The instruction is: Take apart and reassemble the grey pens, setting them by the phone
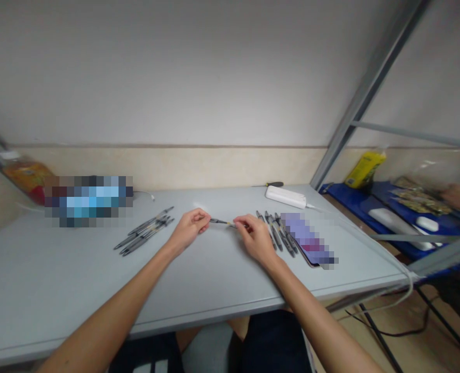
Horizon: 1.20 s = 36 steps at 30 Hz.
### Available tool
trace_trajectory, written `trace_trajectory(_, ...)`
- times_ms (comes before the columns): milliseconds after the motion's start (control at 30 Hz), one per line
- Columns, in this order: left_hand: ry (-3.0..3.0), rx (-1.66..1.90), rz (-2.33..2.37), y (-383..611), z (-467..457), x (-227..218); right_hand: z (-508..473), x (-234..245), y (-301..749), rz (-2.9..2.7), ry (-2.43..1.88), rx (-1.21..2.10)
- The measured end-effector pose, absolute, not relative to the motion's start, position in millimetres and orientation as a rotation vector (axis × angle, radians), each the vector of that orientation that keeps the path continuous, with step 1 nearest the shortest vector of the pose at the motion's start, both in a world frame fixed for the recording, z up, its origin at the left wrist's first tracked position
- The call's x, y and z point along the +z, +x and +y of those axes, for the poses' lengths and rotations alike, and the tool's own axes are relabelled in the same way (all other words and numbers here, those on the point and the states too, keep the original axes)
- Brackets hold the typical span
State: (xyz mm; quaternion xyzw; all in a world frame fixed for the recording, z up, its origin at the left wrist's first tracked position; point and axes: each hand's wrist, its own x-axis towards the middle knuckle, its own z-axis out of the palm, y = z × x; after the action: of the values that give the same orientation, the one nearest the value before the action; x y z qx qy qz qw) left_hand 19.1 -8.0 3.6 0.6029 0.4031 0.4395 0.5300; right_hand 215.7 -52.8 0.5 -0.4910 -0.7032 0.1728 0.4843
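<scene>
Near the middle of the grey table (214, 280), a dark pen (221, 222) is held level and low over the surface, gripped at both ends; whether it touches the tabletop cannot be told. The left hand (189, 229) is closed on one end, fingers curled in and pinched on the barrel. The right hand (253, 237) is pinched shut on the other end, where a paler section of the pen is seen.

A loose pile of pens (144, 235) is spread to the left of the left hand, with bare table between them. A row of pens (278, 235) is laid just beside the right hand, next to a pixelated flat object (310, 242) near the table's right edge. A broad bare stretch of tabletop is left between the hands and the near edge, crossed only by the forearms. Along the far edge, by the wall, a white power strip (286, 196) and a screwdriver (273, 184) are set, well apart from the hands. Room on the right is bounded by a slanting metal post (354, 111).
</scene>
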Motion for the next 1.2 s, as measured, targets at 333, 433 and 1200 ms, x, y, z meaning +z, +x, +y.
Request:
trace_trajectory(333,1.19,0.94,0.957,18,-6,2,-58,-6,213,-2.03,-1.093,0.127)
trace_trajectory(433,1.17,0.927,0.951,19,-9,3,-58,-7,214,-2.042,-1.076,0.098)
trace_trajectory(1200,1.115,1.067,0.871,28,-14,3,-64,4,207,-1.684,-1.192,0.421)
